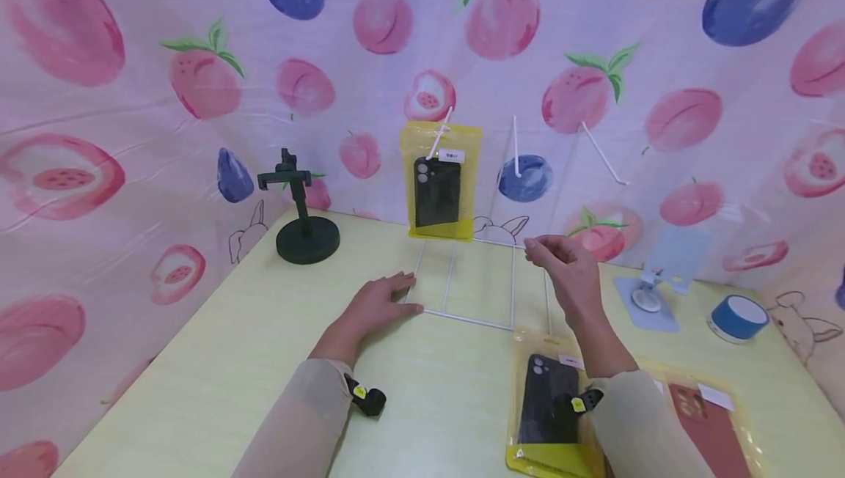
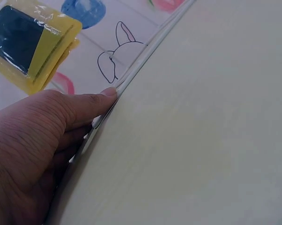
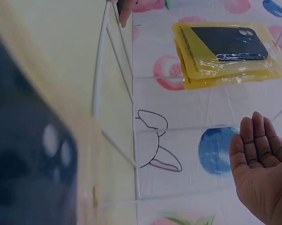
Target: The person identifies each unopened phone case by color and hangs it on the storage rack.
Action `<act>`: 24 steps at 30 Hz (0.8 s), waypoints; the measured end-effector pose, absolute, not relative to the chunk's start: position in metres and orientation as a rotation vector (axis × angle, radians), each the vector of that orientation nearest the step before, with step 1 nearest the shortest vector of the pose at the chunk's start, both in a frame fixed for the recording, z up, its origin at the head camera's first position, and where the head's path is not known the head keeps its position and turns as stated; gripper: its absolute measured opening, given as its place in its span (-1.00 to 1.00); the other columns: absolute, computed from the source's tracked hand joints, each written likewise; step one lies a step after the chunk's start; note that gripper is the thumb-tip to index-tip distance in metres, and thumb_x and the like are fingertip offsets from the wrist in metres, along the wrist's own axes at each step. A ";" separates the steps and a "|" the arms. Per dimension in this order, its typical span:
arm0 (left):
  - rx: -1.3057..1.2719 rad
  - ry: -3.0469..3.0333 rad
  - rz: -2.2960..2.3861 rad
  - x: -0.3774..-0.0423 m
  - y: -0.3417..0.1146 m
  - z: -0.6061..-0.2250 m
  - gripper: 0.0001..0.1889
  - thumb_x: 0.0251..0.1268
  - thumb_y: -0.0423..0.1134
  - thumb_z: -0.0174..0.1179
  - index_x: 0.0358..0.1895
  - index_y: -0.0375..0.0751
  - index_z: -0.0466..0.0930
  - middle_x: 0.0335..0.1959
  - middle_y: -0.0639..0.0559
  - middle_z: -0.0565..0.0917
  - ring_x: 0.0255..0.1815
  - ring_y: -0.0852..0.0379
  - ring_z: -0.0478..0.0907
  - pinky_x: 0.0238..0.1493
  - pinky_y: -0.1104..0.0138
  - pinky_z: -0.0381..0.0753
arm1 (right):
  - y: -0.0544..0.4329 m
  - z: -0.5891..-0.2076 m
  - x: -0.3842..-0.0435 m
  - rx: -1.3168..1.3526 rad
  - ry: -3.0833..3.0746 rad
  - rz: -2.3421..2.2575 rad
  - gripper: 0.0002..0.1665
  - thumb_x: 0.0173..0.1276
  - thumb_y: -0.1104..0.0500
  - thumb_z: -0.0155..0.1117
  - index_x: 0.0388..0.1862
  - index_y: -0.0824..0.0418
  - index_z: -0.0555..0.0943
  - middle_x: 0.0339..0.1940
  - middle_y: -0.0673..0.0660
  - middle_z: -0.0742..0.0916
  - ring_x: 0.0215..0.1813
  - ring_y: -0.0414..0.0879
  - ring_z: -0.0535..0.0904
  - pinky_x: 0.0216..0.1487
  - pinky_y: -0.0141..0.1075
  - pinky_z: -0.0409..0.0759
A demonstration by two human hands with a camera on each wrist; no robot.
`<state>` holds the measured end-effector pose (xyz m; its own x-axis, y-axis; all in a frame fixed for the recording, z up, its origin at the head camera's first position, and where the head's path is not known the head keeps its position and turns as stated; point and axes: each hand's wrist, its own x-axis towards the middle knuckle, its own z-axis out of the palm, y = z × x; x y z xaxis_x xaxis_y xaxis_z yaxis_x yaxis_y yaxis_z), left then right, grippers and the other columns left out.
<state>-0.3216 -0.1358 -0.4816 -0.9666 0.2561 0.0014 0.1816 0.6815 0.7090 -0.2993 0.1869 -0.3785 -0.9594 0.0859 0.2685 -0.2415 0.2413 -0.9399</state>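
Note:
A white wire display rack (image 1: 469, 320) stands on the table, with hooks rising above its base. From its left hook hangs a yellow-edged clear bag holding a black phone case (image 1: 437, 192); in the right wrist view this hanging package (image 3: 230, 49) shows layered yellow edges. My left hand (image 1: 376, 313) rests at the rack's front left corner, thumb (image 2: 101, 101) along the front wire. My right hand (image 1: 569, 273) is raised over the base's right side, below the middle and right hooks. Its fingers (image 3: 258, 140) lie together, slightly bent, with nothing in them.
Near me lies another bagged black phone case (image 1: 548, 401), with a bagged red phone case (image 1: 709, 427) to its right, partly behind my sleeve. A black stand (image 1: 306, 240) is at back left. A light-blue stand (image 1: 660, 306) and a blue round object (image 1: 738, 318) stand at right.

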 end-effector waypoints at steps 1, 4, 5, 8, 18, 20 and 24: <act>0.361 2.792 1.156 -0.322 -0.136 -0.482 -0.28 0.27 0.11 0.35 0.48 0.04 0.40 0.53 0.04 0.33 0.57 -0.04 0.16 0.55 0.00 0.10 | 0.191 -0.380 -0.296 0.138 -2.262 1.776 -0.46 0.33 -0.18 0.40 -0.04 0.27 0.68 -0.26 0.08 0.78 -0.14 -0.14 0.71 0.08 -0.42 0.59; 0.352 2.799 1.156 -0.322 -0.135 -0.482 -0.28 0.26 0.11 0.35 0.48 0.06 0.40 0.52 0.06 0.33 0.57 -0.04 0.16 0.54 0.00 0.10 | 0.204 -0.383 -0.283 0.108 -2.348 1.723 -0.41 0.36 -0.23 0.34 0.00 0.26 0.67 -0.17 0.13 0.78 -0.09 -0.15 0.70 0.12 -0.40 0.57; 0.346 2.798 1.156 -0.322 -0.135 -0.482 -0.28 0.26 0.12 0.35 0.48 0.07 0.40 0.53 0.07 0.33 0.57 -0.03 0.16 0.54 0.01 0.10 | 0.208 -0.385 -0.278 0.097 -2.390 1.696 -0.39 0.37 -0.26 0.32 0.03 0.25 0.66 -0.14 0.15 0.78 -0.07 -0.14 0.69 0.15 -0.36 0.56; 0.334 2.793 1.167 -0.321 -0.135 -0.483 -0.28 0.26 0.12 0.36 0.48 0.09 0.40 0.53 0.09 0.32 0.57 -0.02 0.15 0.55 0.01 0.09 | 0.221 -0.390 -0.262 0.057 -2.546 1.589 -0.33 0.37 -0.35 0.25 0.10 0.18 0.64 -0.04 0.15 0.75 0.03 -0.07 0.64 0.21 -0.20 0.51; 0.315 2.782 1.182 -0.316 -0.131 -0.486 -0.28 0.24 0.12 0.36 0.47 0.10 0.42 0.52 0.08 0.33 0.57 -0.02 0.16 0.54 -0.02 0.09 | 0.262 -0.439 -0.229 0.060 -2.891 1.288 -0.39 0.40 -0.21 0.31 0.22 0.16 0.57 0.08 0.14 0.70 0.14 0.11 0.61 0.14 -0.01 0.62; 0.324 2.794 1.184 -0.316 -0.132 -0.486 -0.29 0.25 0.12 0.36 0.47 0.09 0.42 0.52 0.08 0.34 0.57 -0.01 0.16 0.54 -0.02 0.10 | 0.268 -0.451 -0.231 0.118 -2.912 1.204 -0.45 0.39 -0.17 0.35 0.18 0.15 0.60 0.06 0.12 0.71 0.11 0.10 0.63 0.12 -0.01 0.63; 0.348 2.808 1.185 -0.319 -0.134 -0.485 -0.29 0.25 0.12 0.36 0.46 0.08 0.42 0.52 0.08 0.34 0.57 -0.01 0.17 0.54 -0.01 0.10 | 0.272 -0.466 -0.238 0.223 -2.902 1.073 -0.46 0.30 -0.18 0.44 0.10 0.14 0.65 0.01 0.08 0.72 0.05 0.03 0.60 0.10 -0.02 0.57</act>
<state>-0.3193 -0.1344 -0.4852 -0.9716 0.2358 0.0203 0.1790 0.6761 0.7147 -0.2383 0.2719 -0.4661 -0.9889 -0.1205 0.0869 -0.1480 0.7503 -0.6443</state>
